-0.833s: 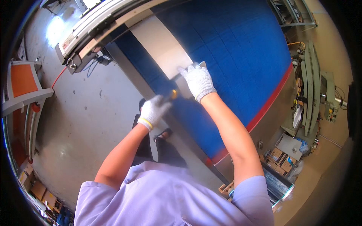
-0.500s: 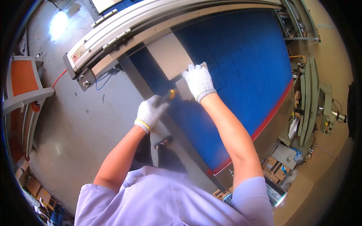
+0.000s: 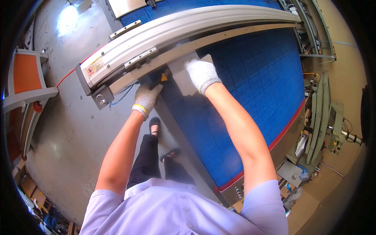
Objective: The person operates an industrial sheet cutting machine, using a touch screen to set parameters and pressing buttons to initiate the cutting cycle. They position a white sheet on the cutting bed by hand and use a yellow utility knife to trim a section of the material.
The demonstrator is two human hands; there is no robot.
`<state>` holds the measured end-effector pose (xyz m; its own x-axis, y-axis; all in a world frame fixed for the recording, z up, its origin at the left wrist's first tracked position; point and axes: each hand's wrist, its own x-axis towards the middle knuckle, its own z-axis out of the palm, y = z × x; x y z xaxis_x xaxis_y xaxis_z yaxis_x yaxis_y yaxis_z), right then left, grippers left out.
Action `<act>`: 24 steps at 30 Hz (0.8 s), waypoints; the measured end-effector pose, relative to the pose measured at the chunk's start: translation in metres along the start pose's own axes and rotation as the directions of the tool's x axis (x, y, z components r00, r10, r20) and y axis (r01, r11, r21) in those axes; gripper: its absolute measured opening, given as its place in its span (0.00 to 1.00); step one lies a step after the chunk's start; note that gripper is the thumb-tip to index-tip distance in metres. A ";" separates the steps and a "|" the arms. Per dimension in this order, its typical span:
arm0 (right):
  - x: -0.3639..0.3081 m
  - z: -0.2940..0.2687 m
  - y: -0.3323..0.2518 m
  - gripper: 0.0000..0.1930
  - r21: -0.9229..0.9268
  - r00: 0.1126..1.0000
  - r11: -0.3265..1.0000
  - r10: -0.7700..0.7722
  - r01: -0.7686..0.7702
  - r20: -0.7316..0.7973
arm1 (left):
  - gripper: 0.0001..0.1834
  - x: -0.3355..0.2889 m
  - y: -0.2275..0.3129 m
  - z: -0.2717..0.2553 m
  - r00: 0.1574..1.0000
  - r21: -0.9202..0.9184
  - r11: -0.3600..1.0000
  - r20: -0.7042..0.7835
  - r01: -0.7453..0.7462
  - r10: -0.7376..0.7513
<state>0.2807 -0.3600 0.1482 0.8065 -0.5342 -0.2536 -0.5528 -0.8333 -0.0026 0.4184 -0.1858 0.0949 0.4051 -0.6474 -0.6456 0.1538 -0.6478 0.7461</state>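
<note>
My left hand (image 3: 147,97), in a knitted grip glove, is closed around a dark tool with a yellow end (image 3: 164,77) beside the long beam; its exact kind is hard to make out. My right hand (image 3: 202,75), in a white knitted glove, holds a flat pale grey piece (image 3: 207,59), which shows beyond the fingers. Its fingers are bent and blurred. Below and left of that hand lies a pale flat sheet (image 3: 181,78) on the blue bed (image 3: 235,113), reaching to the beam; where the piece ends and the sheet begins is unclear.
A long white and grey beam (image 3: 188,25) spans the bed, with a warning label at its left end. The bed has a grey left edge (image 3: 184,145) and red front trim (image 3: 288,123). An orange-panelled machine (image 3: 27,76) stands left, green machinery (image 3: 319,113) right.
Both hands have moved forward, closer to the beam, the left still with the tool and the right with the pale piece. The view has shifted, so the beam appears lower and more floor shows.
</note>
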 end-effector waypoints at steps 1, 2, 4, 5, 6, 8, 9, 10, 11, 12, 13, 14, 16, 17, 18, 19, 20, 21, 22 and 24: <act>0.009 0.001 0.000 0.12 -0.003 0.999 1.000 0.027 -0.026 0.038 | 0.17 0.003 0.003 0.003 0.998 0.023 0.998 0.031 -0.052 0.051; 0.014 0.001 0.002 0.13 -0.007 0.996 0.999 0.054 -0.054 0.076 | 0.17 0.006 0.004 0.007 0.993 0.044 0.993 0.064 -0.106 0.103; 0.015 -0.005 0.008 0.12 -0.029 0.987 0.999 0.020 -0.015 0.157 | 0.17 0.006 0.011 0.011 0.986 -0.018 0.994 0.128 -0.107 0.108; 0.013 -0.011 0.010 0.11 -0.018 0.981 1.000 0.004 0.000 0.192 | 0.16 0.003 0.017 0.011 0.985 -0.097 0.994 0.162 -0.050 0.066; 0.010 -0.018 0.014 0.11 -0.006 0.974 1.000 -0.011 0.012 0.226 | 0.16 0.000 0.020 0.013 0.979 -0.173 0.985 0.200 0.009 0.026; -0.005 -0.049 0.001 0.10 0.031 0.933 0.999 -0.035 0.026 0.359 | 0.15 -0.006 -0.001 0.005 0.957 -0.240 0.970 0.285 0.025 0.046; -0.019 -0.066 -0.008 0.10 0.055 0.902 0.998 -0.046 0.025 0.429 | 0.15 -0.020 -0.007 0.000 0.936 -0.251 0.965 0.351 0.074 0.020; -0.036 -0.085 -0.020 0.12 0.102 0.870 0.993 -0.102 0.060 0.483 | 0.14 -0.035 -0.014 -0.006 0.912 -0.261 0.958 0.411 0.120 -0.002; -0.053 -0.081 -0.019 0.15 0.130 0.837 0.987 -0.149 0.095 0.527 | 0.17 -0.043 -0.032 -0.008 0.896 -0.212 0.967 0.443 0.143 -0.036; -0.069 -0.059 -0.007 0.20 0.153 0.782 0.977 -0.212 0.150 0.586 | 0.20 -0.050 -0.048 -0.005 0.876 -0.162 0.973 0.479 0.163 -0.067; -0.081 -0.061 -0.005 0.21 0.180 0.773 0.977 -0.202 0.116 0.601 | 0.18 -0.058 -0.052 -0.002 0.896 -0.090 0.981 0.429 0.170 -0.116; -0.091 -0.063 -0.005 0.22 0.206 0.765 0.975 -0.194 0.081 0.614 | 0.18 -0.061 -0.054 0.000 0.914 -0.072 0.986 0.390 0.152 -0.113; -0.095 -0.019 0.013 0.19 0.257 0.886 0.963 -0.045 -0.085 0.461 | 0.18 -0.063 -0.059 0.005 0.945 -0.033 0.993 0.312 0.115 -0.099; -0.084 -0.024 0.013 0.24 0.261 0.915 0.965 -0.112 0.007 0.387 | 0.18 -0.061 -0.060 0.004 0.958 0.064 0.998 0.285 0.015 -0.032; -0.073 -0.016 0.010 0.23 0.244 0.935 0.969 -0.047 -0.043 0.351 | 0.19 -0.060 -0.060 0.004 0.970 0.205 0.975 0.241 -0.083 0.032; -0.062 -0.010 0.008 0.23 0.229 0.949 0.968 0.025 -0.101 0.313 | 0.19 -0.058 -0.057 0.006 0.971 0.345 0.922 0.214 -0.176 0.105; -0.055 -0.012 0.003 0.22 0.139 0.976 0.990 0.003 -0.034 0.217 | 0.19 -0.058 -0.054 0.007 0.963 0.479 0.840 0.198 -0.257 0.182; -0.046 -0.007 0.004 0.21 0.093 0.978 0.996 -0.016 -0.004 0.209 | 0.17 -0.064 -0.042 0.009 0.901 0.538 0.724 0.222 -0.432 0.372; -0.040 -0.007 0.001 0.20 0.050 0.978 0.998 -0.047 0.037 0.203 | 0.17 -0.068 -0.037 0.007 0.867 0.572 0.660 0.230 -0.487 0.441; -0.053 -0.009 0.000 0.17 0.048 0.978 0.999 -0.009 0.000 0.207 | 0.15 -0.072 -0.029 0.009 0.776 0.625 0.509 0.269 -0.592 0.571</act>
<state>0.2396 -0.3328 0.1700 0.7507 -0.4852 -0.4485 -0.5626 -0.8253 -0.0488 0.3769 -0.1237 0.1182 0.1593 -0.9800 -0.1190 -0.7244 -0.1979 0.6603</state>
